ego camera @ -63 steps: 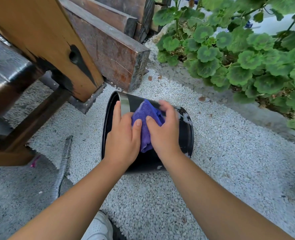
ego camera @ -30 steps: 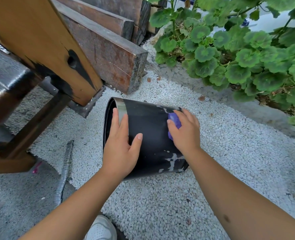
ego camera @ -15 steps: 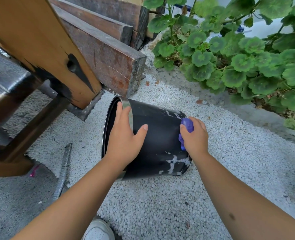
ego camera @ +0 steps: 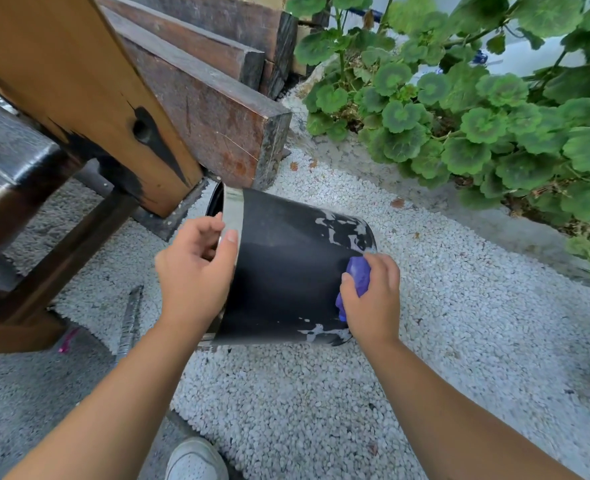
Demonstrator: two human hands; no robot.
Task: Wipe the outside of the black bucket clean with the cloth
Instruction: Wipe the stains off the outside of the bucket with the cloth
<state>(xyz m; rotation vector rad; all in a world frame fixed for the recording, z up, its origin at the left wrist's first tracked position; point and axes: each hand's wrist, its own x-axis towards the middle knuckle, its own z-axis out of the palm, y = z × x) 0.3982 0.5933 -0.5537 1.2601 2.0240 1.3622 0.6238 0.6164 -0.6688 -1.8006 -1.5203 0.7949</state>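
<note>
1. Left hand [ego camera: 196, 268] grips the bucket's open rim, thumb on the outer wall over the silver band, fingers curled over the edge; half a second ago it lay flat on the wall
2. Right hand [ego camera: 373, 299] holds the bunched purple cloth [ego camera: 357, 278] and presses it against the side wall near the base end
3. Black bucket [ego camera: 286, 268] lies on its side on the white gravel [ego camera: 321, 410], mouth toward the wooden beam [ego camera: 89, 88], base toward the plants [ego camera: 460, 126]
4. Change: the cloth has travelled from mid-wall down to the base end over the last two seconds, and the bucket looks turned a little (more pale patches now face up)
5. Reading: the rim grip suits rotating the bucket, so a fresh strip of wall can come under the cloth
6. Pale flaked patches remain near the base, above and below the cloth; cannot tell whether they are dirt or worn coating
7. Task judged partway; the underside touching gravel is hidden
</note>
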